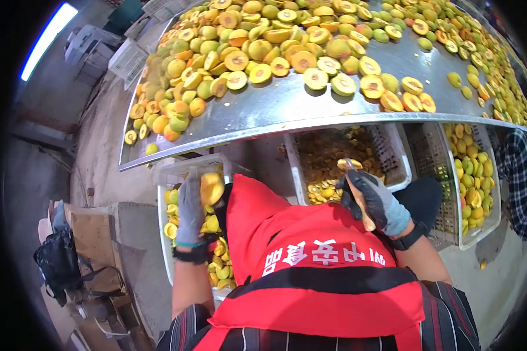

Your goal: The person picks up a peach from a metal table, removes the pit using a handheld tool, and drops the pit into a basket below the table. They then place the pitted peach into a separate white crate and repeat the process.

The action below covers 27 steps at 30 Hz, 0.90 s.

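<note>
My left hand (pixel 190 207), in a grey glove, is over the left crate (pixel 165 231) of peach pieces. Against its fingers is an orange-yellow peach half (pixel 212 188), slightly blurred. My right hand (pixel 372 199), also gloved, is closed around the wooden handle of a pitting tool (pixel 361 205). The metal end of that tool points away from me, and a cut peach piece (pixel 349 164) sits at it. Below this piece is the middle crate (pixel 298 175), holding darker scraps and cut pieces. Where the tool's tip meets the fruit is too small to make out.
A metal table (pixel 263 114) with a raised edge spans the front, heaped with whole and halved peaches (pixel 257 35). To the right stands a crate (pixel 490 225) full of peaches. Cardboard boxes (pixel 93 219) and a black bag (pixel 58 263) are at left. A plaid sleeve (pixel 516 169) shows at right.
</note>
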### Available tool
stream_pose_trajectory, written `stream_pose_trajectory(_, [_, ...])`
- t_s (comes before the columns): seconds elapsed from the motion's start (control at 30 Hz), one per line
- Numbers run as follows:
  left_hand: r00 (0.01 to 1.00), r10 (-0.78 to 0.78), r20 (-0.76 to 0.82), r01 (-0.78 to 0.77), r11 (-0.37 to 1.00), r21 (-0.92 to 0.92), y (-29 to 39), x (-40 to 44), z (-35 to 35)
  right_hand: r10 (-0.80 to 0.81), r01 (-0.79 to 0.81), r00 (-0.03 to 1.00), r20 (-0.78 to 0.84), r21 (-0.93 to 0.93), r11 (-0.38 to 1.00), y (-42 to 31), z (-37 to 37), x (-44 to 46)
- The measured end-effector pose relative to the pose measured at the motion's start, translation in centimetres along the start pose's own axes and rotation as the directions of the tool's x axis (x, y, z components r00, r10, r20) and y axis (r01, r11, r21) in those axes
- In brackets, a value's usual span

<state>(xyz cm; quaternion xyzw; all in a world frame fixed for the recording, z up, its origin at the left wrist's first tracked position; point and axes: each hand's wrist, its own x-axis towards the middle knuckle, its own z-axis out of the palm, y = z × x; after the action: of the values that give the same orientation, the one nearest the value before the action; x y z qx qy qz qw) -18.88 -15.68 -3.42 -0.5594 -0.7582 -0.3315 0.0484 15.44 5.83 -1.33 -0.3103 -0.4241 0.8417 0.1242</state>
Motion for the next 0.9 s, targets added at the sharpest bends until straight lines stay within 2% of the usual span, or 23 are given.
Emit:
stream_pose_trajectory(0.03, [0.982,0.188,-0.035,-0.167,0.932,0.323,-3.7,-2.5,-1.2,0.04,-0.04,0.999,0.012,0.028,0.999,-0.2,0.2,-0.1])
stream_pose_trajectory(0.07, [0.937,-0.29,0.196,0.236,0.936,0.261,-0.9,-1.3,-4.6,0.064,-0.06,0.997,-0.044,0.083,0.995,-0.4,0.9,0.0])
stream_pose_trajectory(0.1, [0.624,-0.662,0.415,0.599,0.746,0.291,2.2,0.2,-8.0,0.066,-0.063,0.997,-0.035,0.084,0.994,-0.3,0.9,0.2])
stream_pose_trajectory(0.17, [0.586,-0.728,0.356,0.589,0.685,0.429,1.4,0.2,-9.9,0.114,-0.113,0.993,0.006,-0.048,0.992,-0.3,0.3,0.3])
stream_pose_trajectory(0.2, [0.605,-0.715,0.35,0.643,0.698,0.315,-0.4,1.1,-10.5,-0.234,0.215,0.972,-0.025,-0.313,0.925,2.4,-0.3,1.4])
stream_pose_trajectory(0.23, [0.707,-0.658,0.259,0.635,0.752,0.178,-0.5,3.0,-10.4,-0.233,0.214,0.972,-0.022,-0.314,0.925,2.9,-0.5,1.9])
stream_pose_trajectory(0.27, [0.792,-0.598,0.126,0.594,0.801,0.073,-2.9,4.2,-9.5,-0.145,0.128,0.987,-0.071,-0.203,0.971,3.1,-0.7,2.3])
stream_pose_trajectory(0.3, [0.847,-0.508,0.155,0.505,0.861,0.059,-3.3,7.2,-9.1,-0.054,0.044,0.992,-0.111,-0.087,0.995,2.9,-0.7,2.6])
stream_pose_trajectory(0.33, [0.913,-0.402,0.069,0.394,0.913,0.108,-6.6,9.3,-7.7,0.119,-0.102,0.992,-0.041,0.287,0.953,2.2,-0.4,2.7])
stream_pose_trajectory(0.37, [0.896,-0.442,0.038,0.414,0.863,0.289,-5.9,12.6,-6.8,0.11,-0.093,0.993,-0.046,0.283,0.955,1.8,-0.2,2.7])
stream_pose_trajectory(0.4, [0.916,-0.4,0.012,0.362,0.841,0.402,-6.7,15.1,-5.5,0.136,-0.115,0.988,-0.07,0.253,0.961,1.8,-0.1,2.4])
stream_pose_trajectory(0.43, [0.88,-0.474,0.026,0.421,0.805,0.417,-8.1,17.5,-4.3,0.162,-0.136,0.982,-0.098,0.226,0.964,1.7,-0.2,2.2])
stream_pose_trajectory(0.5, [0.976,-0.211,-0.053,0.208,0.834,0.511,-11.0,20.2,-1.4,0.169,-0.138,0.977,-0.126,0.225,0.964,1.9,-0.8,1.8])
stream_pose_trajectory(0.53, [0.979,-0.201,-0.043,0.195,0.844,0.5,-11.3,20.7,-0.5,0.162,-0.121,0.977,-0.138,0.263,0.957,2.3,-1.1,1.7])
stream_pose_trajectory(0.6, [0.858,-0.477,0.192,0.287,0.753,0.592,-10.5,21.1,0.9,0.168,-0.109,0.975,-0.143,0.348,0.931,1.8,-1.1,1.2])
stream_pose_trajectory(0.63, [0.857,-0.474,0.199,0.283,0.758,0.588,-9.2,21.1,1.3,0.169,-0.107,0.974,-0.152,0.35,0.931,1.8,-1.1,1.3])
stream_pose_trajectory(0.7, [0.69,-0.633,0.352,0.426,0.748,0.51,-6.8,20.2,1.3,0.16,-0.111,0.982,-0.103,0.371,0.922,2.0,-0.9,1.8])
stream_pose_trajectory(0.73, [0.669,-0.617,0.413,0.462,0.781,0.42,-6.0,20.1,1.3,0.172,-0.13,0.982,-0.081,0.374,0.918,2.3,-0.8,2.2])
stream_pose_trajectory(0.77, [0.681,-0.589,0.435,0.558,0.802,0.211,-4.8,19.3,1.3,0.171,-0.132,0.983,-0.073,0.371,0.919,2.2,-0.6,2.4])
stream_pose_trajectory(0.8, [0.749,-0.508,0.425,0.588,0.806,-0.074,-4.8,18.6,2.0,0.173,-0.15,0.984,-0.038,0.347,0.926,2.1,-0.2,2.5])
stream_pose_trajectory(0.83, [0.815,-0.429,0.389,0.563,0.746,-0.356,-4.2,18.1,2.7,0.176,-0.164,0.984,-0.008,0.323,0.932,1.9,0.3,2.5])
stream_pose_trajectory(0.87, [0.817,-0.425,0.39,0.56,0.747,-0.359,-3.5,17.7,3.1,0.183,-0.165,0.983,-0.025,0.319,0.933,1.2,1.0,2.2])
stream_pose_trajectory(0.9, [0.798,-0.407,0.444,0.599,0.452,-0.661,-1.5,17.5,3.0,0.179,-0.16,0.983,-0.032,0.312,0.936,0.4,1.5,2.0])
